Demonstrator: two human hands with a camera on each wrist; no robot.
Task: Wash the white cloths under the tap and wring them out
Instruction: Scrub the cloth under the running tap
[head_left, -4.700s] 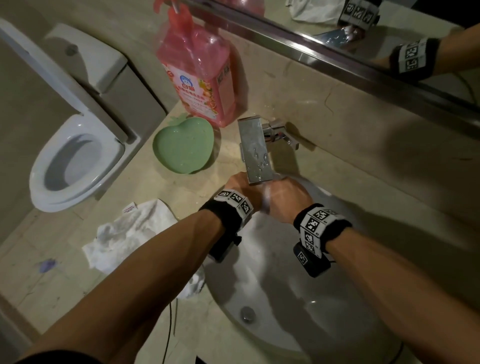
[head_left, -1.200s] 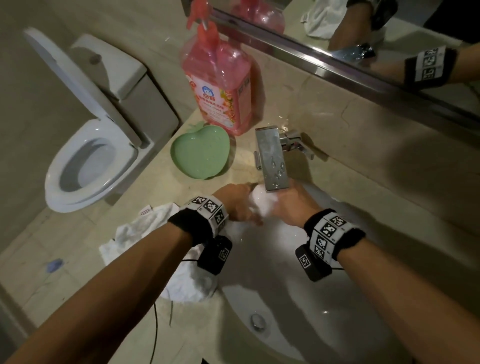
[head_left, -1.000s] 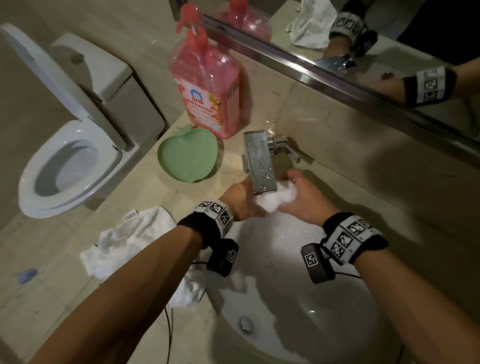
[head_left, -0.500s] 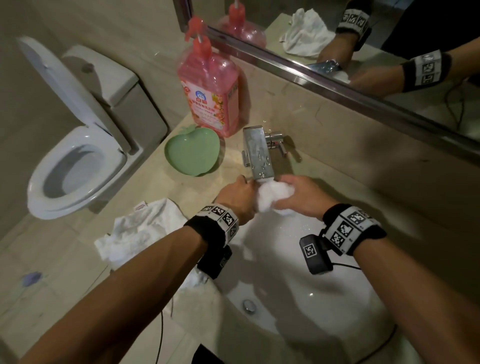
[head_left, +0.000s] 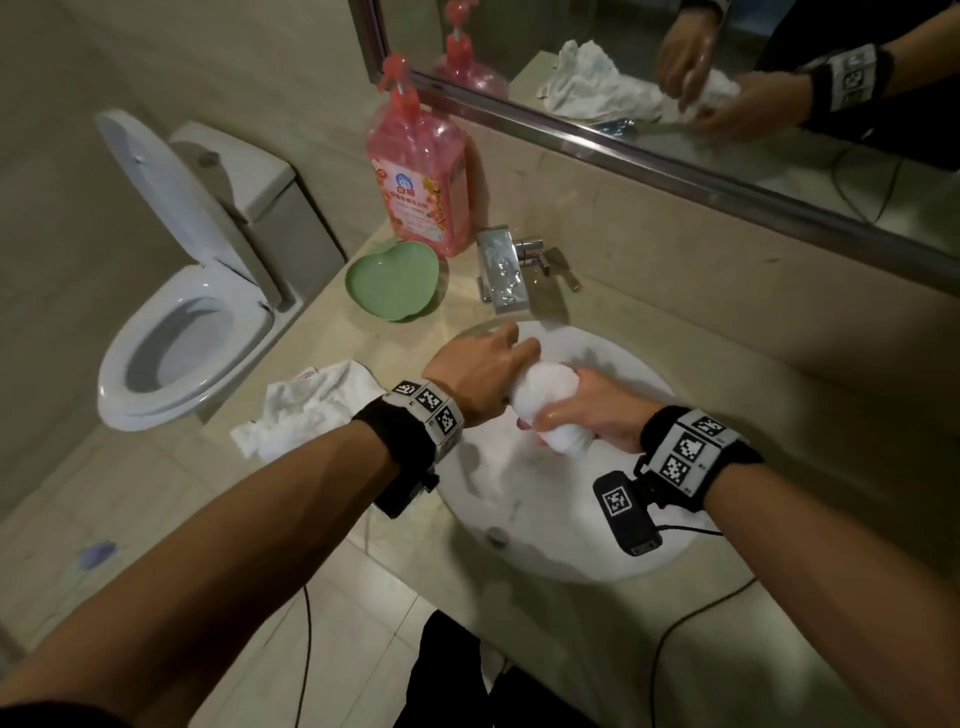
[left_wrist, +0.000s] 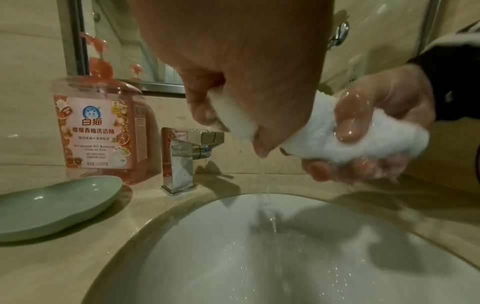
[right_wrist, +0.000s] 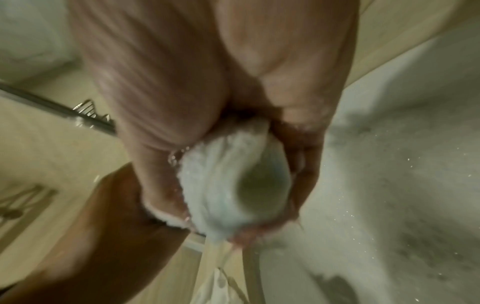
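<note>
A wet white cloth (head_left: 546, 404) is rolled into a thick wad above the white basin (head_left: 582, 540). My left hand (head_left: 480, 371) grips its far end and my right hand (head_left: 587, 413) grips its near end. In the left wrist view the cloth (left_wrist: 335, 131) is squeezed between the two hands and a thin stream of water runs from it into the basin (left_wrist: 285, 257). The right wrist view is blurred, with the cloth (right_wrist: 228, 185) bunched in the right hand's fingers. The chrome tap (head_left: 503, 270) stands behind the hands, with no water seen leaving it. A second crumpled white cloth (head_left: 306, 410) lies on the counter, left of the basin.
A pink detergent pump bottle (head_left: 418, 171) and a green apple-shaped dish (head_left: 392, 280) sit on the beige counter left of the tap. An open toilet (head_left: 182, 312) stands further left. A mirror (head_left: 727, 78) runs along the wall behind. Cables hang from the wrist cameras.
Both hands have drawn the cloth back from under the tap spout to over the basin and rolled it tighter. The camera view has tilted up and back.
</note>
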